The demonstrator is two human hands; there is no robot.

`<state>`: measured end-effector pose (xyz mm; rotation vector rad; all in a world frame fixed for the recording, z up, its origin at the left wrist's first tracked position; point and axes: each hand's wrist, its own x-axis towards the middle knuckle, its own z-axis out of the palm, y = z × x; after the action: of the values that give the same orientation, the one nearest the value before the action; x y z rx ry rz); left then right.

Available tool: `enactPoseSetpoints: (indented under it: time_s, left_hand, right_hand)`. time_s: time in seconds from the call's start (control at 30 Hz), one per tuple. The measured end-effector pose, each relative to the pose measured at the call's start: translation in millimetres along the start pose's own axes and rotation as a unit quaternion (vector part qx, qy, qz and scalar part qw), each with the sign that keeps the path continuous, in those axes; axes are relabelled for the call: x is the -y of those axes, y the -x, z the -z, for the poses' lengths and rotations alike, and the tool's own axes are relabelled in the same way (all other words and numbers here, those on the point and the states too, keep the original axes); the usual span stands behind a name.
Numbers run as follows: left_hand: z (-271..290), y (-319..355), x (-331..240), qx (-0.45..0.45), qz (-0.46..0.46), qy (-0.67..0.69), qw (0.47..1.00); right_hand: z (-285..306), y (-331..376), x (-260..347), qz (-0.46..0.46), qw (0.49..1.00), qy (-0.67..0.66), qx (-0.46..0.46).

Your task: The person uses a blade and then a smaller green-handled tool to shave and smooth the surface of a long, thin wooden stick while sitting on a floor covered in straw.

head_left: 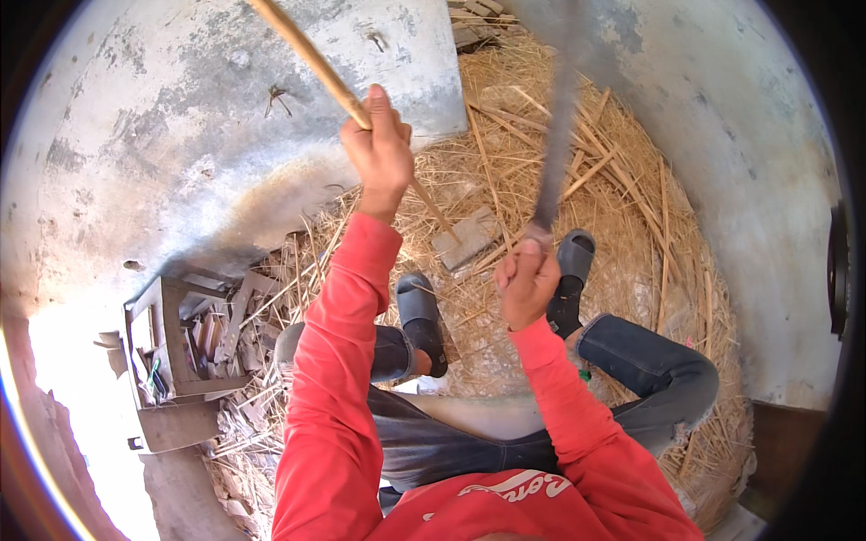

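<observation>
Diagonally, pole [311, 63] through left grip [381, 151]; blurred blade [560, 117] beyond right grip [529, 281].

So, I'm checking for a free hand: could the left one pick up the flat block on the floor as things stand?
Probably not: the left hand is closed around the wooden stick, though the flat block looks mostly uncovered.

Pale floor [492, 362] beneath loose straw [528, 74], wooden strips [590, 174], one flat block [466, 238] (greyish, rectangular).

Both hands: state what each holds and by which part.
The left hand grips a wooden stick partway along; the right hand grips a blurred blade by its near end.
</observation>
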<state>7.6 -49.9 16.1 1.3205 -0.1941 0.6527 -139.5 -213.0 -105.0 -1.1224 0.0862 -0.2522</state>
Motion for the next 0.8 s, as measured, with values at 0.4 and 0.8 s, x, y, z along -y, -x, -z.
enactPoseSetpoints:
  time_s: [0.4, 0.8]
  left_hand:
    - [-22.7, 17.9, 1.3, 0.013, 0.001, -0.001, 1.000]
    - [-20.4, 22.5, 1.8, -0.017, -0.004, -0.034, 0.999]
  right_hand:
    - [129.9, 78.1, -171.3, -0.109, 0.878, 0.465, -0.010]
    - [150.9, 98.2, -206.5, -0.082, 0.836, 0.542, 0.014]
